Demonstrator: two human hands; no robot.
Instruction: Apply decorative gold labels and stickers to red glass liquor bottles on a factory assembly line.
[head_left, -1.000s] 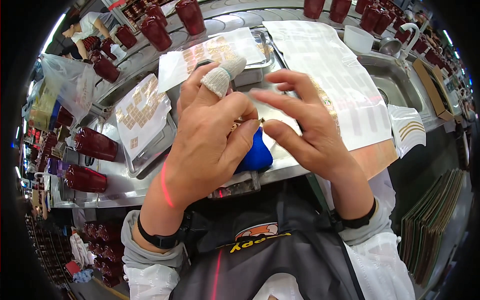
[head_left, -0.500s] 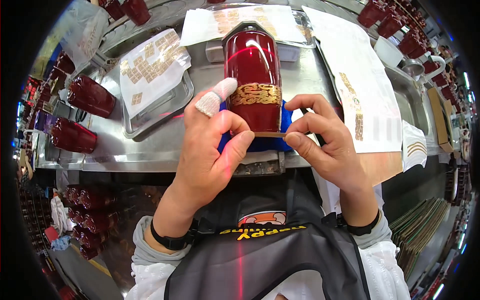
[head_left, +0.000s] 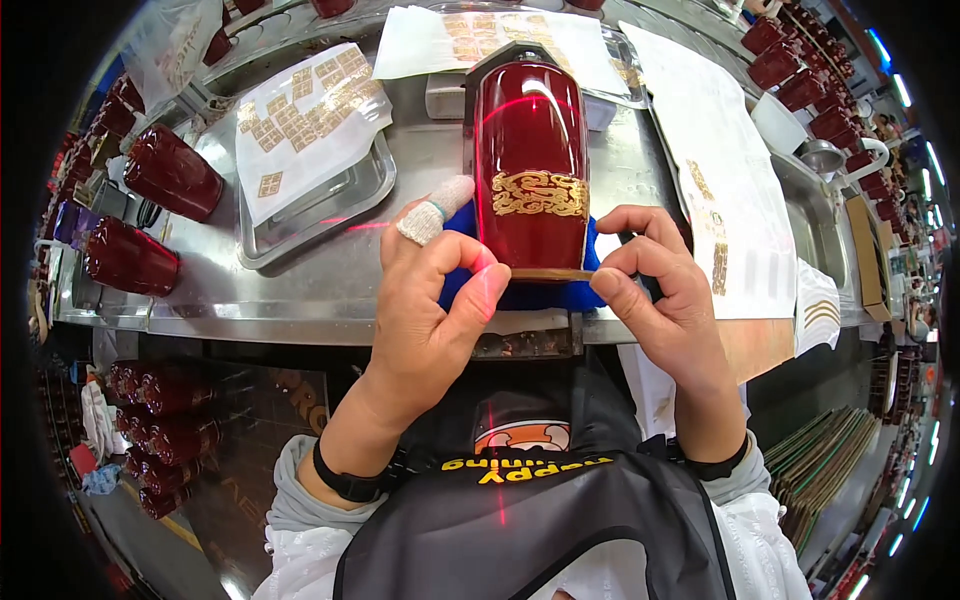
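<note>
A glossy dark red bottle (head_left: pixel 530 125) lies on a blue cloth (head_left: pixel 550 298), its base toward me. Round its lower body runs a gold patterned band (head_left: pixel 540 193). Across the near end stretches a thin gold-brown strip (head_left: pixel 548 274), held level against the bottle's bottom edge. My left hand (head_left: pixel 422 310) pinches the strip's left end between thumb and finger; white knitted covers wrap its raised index finger. At the other end, my right hand (head_left: pixel 662 300) is closed in a pinch on the strip. A red light line crosses the bottle and my left thumb.
Left of the bottle, a metal tray (head_left: pixel 370 190) carries a white sheet (head_left: pixel 340 140) of gold decals. Two red bottles (head_left: pixel 172 172) stand farther left. A long white sheet (head_left: pixel 750 215) with gold pieces lies right, beside a sink (head_left: pixel 822 225). Another decal sheet (head_left: pixel 410 45) lies behind.
The bottle and strip appear farther right in the picture as the view shifts. My right hand has moved slightly right, and more of the strip shows between my hands. Both pinches stay closed.
</note>
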